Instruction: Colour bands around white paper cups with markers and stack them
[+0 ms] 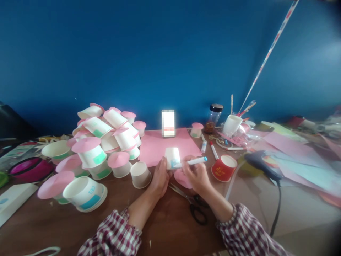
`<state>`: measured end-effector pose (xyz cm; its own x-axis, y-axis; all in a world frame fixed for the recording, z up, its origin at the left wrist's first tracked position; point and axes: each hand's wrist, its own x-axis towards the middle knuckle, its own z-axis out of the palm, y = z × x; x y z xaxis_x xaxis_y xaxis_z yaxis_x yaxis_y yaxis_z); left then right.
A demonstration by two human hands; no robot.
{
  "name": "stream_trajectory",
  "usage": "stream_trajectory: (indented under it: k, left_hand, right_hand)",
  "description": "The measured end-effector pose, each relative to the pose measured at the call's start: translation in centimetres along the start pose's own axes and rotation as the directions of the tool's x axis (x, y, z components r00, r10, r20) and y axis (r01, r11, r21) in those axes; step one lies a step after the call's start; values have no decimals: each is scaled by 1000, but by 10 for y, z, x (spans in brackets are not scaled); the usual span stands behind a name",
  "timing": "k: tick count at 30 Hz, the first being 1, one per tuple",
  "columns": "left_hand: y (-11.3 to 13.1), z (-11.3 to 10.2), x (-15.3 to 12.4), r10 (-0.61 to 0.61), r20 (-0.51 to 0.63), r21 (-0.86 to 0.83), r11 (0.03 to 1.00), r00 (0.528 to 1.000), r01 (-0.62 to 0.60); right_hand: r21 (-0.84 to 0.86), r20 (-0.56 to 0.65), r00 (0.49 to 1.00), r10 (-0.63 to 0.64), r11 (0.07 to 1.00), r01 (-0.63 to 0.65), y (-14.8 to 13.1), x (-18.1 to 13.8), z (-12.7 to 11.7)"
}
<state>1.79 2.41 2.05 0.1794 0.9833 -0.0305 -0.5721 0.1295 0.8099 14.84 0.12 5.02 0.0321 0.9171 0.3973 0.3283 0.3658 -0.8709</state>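
In the middle of the head view, my left hand [160, 177] holds a white paper cup [172, 155], turned with its narrower end up. Blue marks show low on the cup's side. My right hand [195, 174] grips a white marker with a blue end [195, 161], its tip at the blue marks. Under my right hand lies a pink paper disc [182, 177], partly covered. Open scissors with black handles [197, 212] rest on the table just below. A pink paper sheet [157, 151] lies behind the cup.
At left is a heap of white cups with pink paper tops [89, 151]. A red paper cup [225, 168], a red-capped marker [214, 150], a black-lidded jar [214, 117] and a corded glue gun [262, 163] stand or lie right. A blue wall [170, 53] rises behind.
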Motion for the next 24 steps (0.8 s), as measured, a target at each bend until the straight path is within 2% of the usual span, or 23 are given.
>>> stream_trajectory:
  k: [7, 24]
  left_hand:
    - [0, -1, 0, -8, -7, -44, 999, 1000, 8]
    - [-2, -6, 3, -53, -32, -54, 997, 998, 52]
  right_hand:
    - [138, -30, 997, 67, 989, -62, 6, 1, 2]
    - [274, 14, 994, 105, 956, -104, 9, 5, 2]
